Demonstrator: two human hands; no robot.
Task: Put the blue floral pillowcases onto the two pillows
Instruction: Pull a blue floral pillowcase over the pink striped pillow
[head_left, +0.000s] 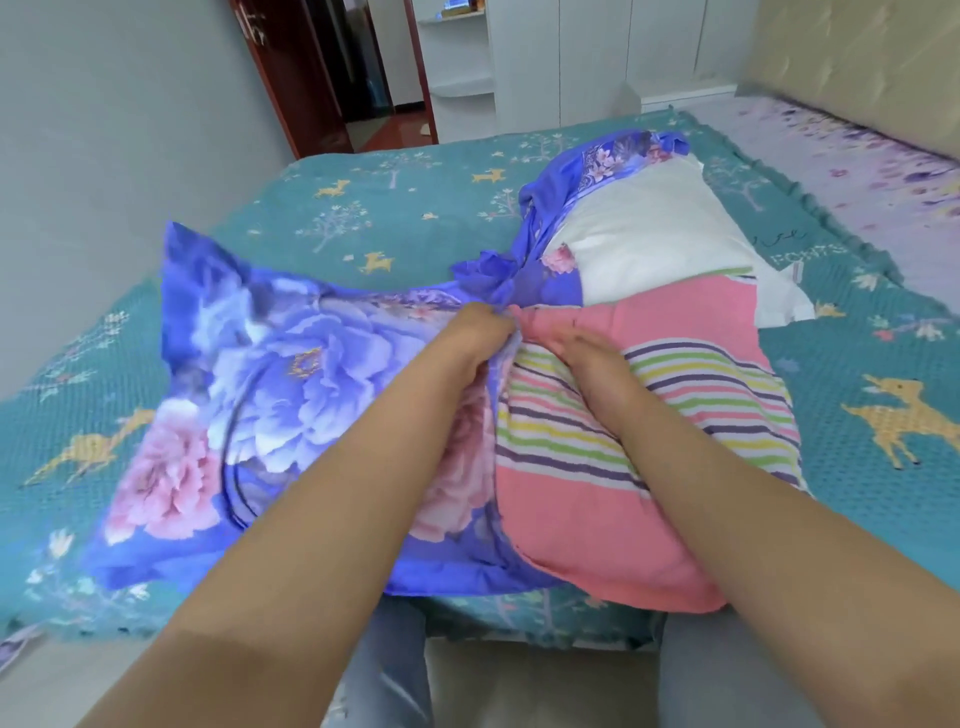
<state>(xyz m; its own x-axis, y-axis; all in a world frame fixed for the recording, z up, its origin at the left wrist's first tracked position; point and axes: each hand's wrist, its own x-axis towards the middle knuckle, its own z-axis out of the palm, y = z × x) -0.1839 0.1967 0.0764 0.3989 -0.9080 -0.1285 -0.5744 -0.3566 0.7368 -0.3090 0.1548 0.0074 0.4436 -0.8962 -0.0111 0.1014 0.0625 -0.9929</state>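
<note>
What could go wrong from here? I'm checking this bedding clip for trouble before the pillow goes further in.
1. The left hand pinches only one spot of the blue floral pillowcase opening, so the edge may slip or bunch.
2. Much of the striped pillow is still outside; the right hand pressing it in could lodge it crooked.
3. The pillow lies at the bed edge and might slide off.

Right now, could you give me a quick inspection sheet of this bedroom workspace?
Surface: teal deer-print bedspread covering the bed.
Job's things: striped pink pillow partly inside the near blue floral pillowcase; white pillow bare, second floral pillowcase bunched beside it.
Clutter: nothing seen.
Hands: left hand grips the near pillowcase's opening; right hand presses the striped pillow, fingers straight.
Cables: nothing seen.
Surroundings: white wardrobe, open doorway, padded headboard.
</note>
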